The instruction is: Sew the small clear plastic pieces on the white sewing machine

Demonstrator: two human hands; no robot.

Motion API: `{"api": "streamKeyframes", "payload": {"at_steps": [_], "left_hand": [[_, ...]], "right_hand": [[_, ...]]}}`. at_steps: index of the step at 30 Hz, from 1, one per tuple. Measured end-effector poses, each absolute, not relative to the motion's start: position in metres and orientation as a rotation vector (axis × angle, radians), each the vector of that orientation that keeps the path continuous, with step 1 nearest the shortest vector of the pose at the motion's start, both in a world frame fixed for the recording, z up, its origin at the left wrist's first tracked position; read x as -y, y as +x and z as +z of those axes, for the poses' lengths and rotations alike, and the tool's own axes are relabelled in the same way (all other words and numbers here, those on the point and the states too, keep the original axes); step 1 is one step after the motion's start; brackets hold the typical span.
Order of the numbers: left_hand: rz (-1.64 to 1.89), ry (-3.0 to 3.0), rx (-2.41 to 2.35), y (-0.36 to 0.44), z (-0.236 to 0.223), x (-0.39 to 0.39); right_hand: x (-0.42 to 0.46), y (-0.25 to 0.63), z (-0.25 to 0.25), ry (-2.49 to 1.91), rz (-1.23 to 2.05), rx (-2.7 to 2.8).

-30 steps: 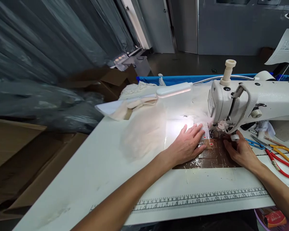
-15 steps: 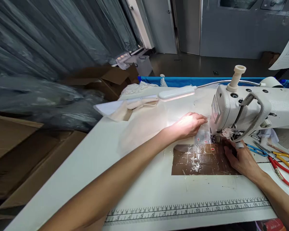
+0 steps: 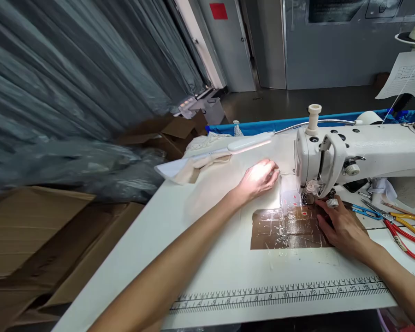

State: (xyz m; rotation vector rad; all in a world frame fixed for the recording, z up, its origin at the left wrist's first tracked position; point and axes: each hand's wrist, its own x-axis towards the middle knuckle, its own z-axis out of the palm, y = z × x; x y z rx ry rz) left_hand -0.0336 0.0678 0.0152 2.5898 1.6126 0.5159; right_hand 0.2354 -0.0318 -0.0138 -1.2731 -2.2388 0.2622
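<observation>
My left hand (image 3: 261, 176) is closed, its fingers curled in over the table to the left of the sewing machine (image 3: 304, 154). Lamp light washes it out, and whatever its fingertips hold is hidden. My right hand (image 3: 344, 228) lies beside the presser foot (image 3: 309, 198), fingers reaching toward it and thumb spread apart below. Under that hand is a brown taped patch (image 3: 273, 230) on the table. A clear plastic piece (image 3: 287, 189) with small red marks runs from near the left hand to the patch.
Scissors with red and yellow handles (image 3: 404, 230) and blue snips (image 3: 366, 211) lie right of the right hand. A white lamp (image 3: 251, 143) and folded cream cloth (image 3: 209, 161) are behind the left hand. A ruler strip (image 3: 276, 295) lines the front edge; cardboard boxes (image 3: 38, 230) stand left.
My left hand has drawn leftward, away from the machine head, and its fingers are more curled. My right hand stays by the presser foot. The camera view has shifted.
</observation>
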Motion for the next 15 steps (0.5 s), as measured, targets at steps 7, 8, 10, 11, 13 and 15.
{"api": "streamKeyframes", "payload": {"at_steps": [7, 8, 10, 11, 13, 15], "left_hand": [[0.248, 2.619, -1.554, -0.034, 0.016, -0.053], [0.234, 2.631, -1.525, -0.034, 0.017, -0.053], [0.202, 2.648, -1.482, -0.035, 0.02, -0.052], [0.195, 2.653, -1.468, -0.036, 0.022, -0.05], [0.235, 2.645, -1.448, -0.042, 0.026, -0.04], [0.322, 2.608, -1.452, -0.054, 0.031, -0.026]], "right_hand": [[0.034, 0.236, -0.013, -1.247, 0.296, 2.284], [0.034, 0.237, -0.013, -1.242, 0.291, 2.289], [0.034, 0.237, -0.011, -1.222, 0.282, 2.298], [0.034, 0.238, -0.01, -1.211, 0.277, 2.303], [0.034, 0.239, -0.01, -1.19, 0.26, 2.308], [0.034, 0.241, -0.01, -1.169, 0.238, 2.31]]}}
